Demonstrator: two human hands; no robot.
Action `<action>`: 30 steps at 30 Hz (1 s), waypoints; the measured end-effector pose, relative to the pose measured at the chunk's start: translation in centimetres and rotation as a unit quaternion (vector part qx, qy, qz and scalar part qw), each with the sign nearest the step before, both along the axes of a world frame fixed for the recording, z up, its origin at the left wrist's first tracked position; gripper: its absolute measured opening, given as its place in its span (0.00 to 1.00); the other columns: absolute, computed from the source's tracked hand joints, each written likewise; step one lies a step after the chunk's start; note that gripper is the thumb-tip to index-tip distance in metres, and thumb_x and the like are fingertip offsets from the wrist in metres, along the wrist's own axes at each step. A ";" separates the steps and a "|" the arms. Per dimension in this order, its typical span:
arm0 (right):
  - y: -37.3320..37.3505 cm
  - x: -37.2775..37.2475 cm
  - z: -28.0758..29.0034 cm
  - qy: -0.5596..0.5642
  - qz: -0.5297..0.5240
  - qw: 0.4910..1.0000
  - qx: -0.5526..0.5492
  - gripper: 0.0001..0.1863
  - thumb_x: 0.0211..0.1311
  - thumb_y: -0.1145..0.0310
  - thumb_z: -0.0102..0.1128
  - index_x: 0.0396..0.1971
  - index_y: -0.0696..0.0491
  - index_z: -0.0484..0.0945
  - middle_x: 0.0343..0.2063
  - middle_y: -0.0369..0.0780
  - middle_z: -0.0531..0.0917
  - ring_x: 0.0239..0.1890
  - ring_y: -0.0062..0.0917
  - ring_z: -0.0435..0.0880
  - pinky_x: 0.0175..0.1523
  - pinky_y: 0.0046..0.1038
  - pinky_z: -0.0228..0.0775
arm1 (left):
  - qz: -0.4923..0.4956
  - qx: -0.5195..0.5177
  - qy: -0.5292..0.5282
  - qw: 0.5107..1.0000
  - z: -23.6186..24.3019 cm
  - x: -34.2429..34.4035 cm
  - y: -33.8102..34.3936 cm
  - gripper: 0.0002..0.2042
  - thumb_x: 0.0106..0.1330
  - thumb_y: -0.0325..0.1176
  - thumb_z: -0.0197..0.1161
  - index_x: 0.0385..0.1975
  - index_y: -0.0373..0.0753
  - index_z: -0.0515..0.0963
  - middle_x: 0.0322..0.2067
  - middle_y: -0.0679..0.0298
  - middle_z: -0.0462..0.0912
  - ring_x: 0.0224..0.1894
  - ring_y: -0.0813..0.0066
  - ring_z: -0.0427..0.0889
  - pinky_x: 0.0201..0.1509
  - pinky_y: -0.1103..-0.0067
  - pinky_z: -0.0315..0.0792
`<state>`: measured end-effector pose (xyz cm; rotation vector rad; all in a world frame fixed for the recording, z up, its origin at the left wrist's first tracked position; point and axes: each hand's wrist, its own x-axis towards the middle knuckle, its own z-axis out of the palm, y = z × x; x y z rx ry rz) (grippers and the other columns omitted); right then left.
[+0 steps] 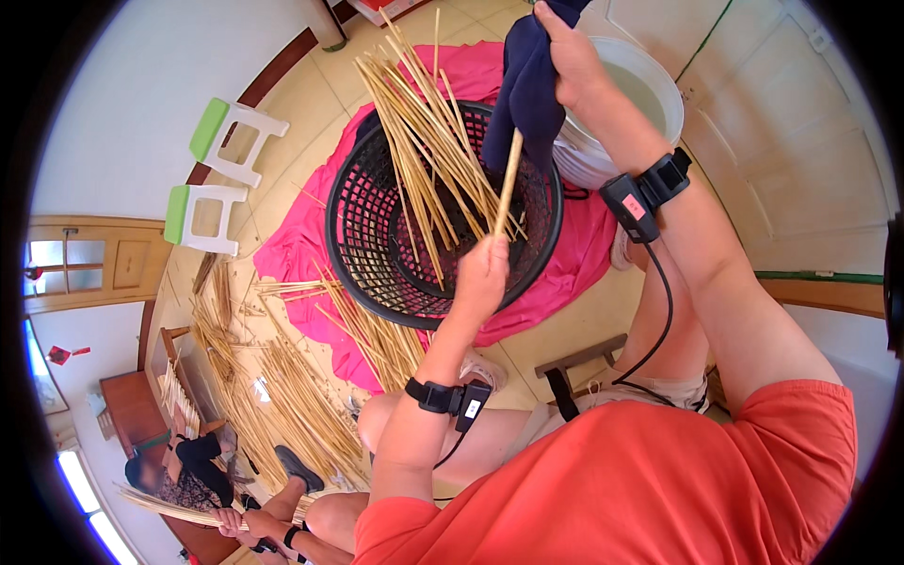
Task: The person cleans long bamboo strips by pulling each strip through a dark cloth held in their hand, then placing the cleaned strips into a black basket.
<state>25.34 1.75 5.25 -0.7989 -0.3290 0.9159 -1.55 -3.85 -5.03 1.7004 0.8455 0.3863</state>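
Note:
My left hand point(483, 271) is closed round the lower end of a pale reed stalk point(510, 179), above the near rim of a black plastic basket point(332, 217). Farther up and to the right, my right hand point(571, 61) grips a dark navy cloth point(524, 80). The cloth is wrapped round the upper part of that stalk and hides it. Many loose stalks point(419, 141) stand slanted in the basket, their tops leaning out over the far left rim.
The basket rests on a bright pink cloth point(292, 250) spread over floor tiles. A white bucket point(670, 104) with liquid stands beside my right forearm. Two green-and-white stools point(226, 127) are along the left wall. Stalks point(301, 405) cover the floor at left, where another person point(193, 480) sits.

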 end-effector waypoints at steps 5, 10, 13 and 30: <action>-0.4 0.7 1.1 0.098 0.157 0.972 0.144 0.17 0.61 0.52 0.50 0.20 0.49 0.71 0.14 0.34 0.74 0.14 0.21 0.73 0.19 0.23 0.67 | -0.165 -0.535 -0.165 0.812 3.3 -0.2 0.0 0.15 0.70 0.43 0.40 0.23 0.42 0.61 0.12 0.75 0.55 0.13 0.87 0.52 0.13 0.87 0.48; 0.0 -1.0 1.2 0.011 -0.003 1.000 0.021 0.17 0.61 0.52 0.51 0.21 0.49 0.71 0.14 0.34 0.73 0.14 0.21 0.73 0.20 0.23 0.68 | -0.023 -0.163 -0.022 0.986 1.5 0.1 0.5 0.15 0.69 0.42 0.44 0.24 0.38 0.66 0.13 0.68 0.63 0.11 0.76 0.59 0.13 0.82 0.55; 0.3 -0.8 -1.1 -0.009 -0.135 0.990 -0.049 0.12 0.61 0.61 0.52 0.29 0.55 0.74 0.26 0.37 0.79 0.26 0.24 0.78 0.33 0.29 0.73 | 0.053 0.311 0.113 0.942 1.5 0.6 0.9 0.13 0.67 0.38 0.45 0.28 0.34 0.69 0.16 0.45 0.72 0.21 0.45 0.73 0.21 0.61 0.65; -0.9 -1.1 1.6 0.062 0.077 0.993 0.065 0.17 0.60 0.52 0.51 0.21 0.50 0.72 0.15 0.36 0.75 0.15 0.23 0.74 0.20 0.25 0.68 | -0.156 -0.500 -0.127 0.842 4.4 0.2 0.6 0.18 0.70 0.47 0.39 0.20 0.44 0.57 0.12 0.75 0.52 0.12 0.88 0.49 0.13 0.88 0.45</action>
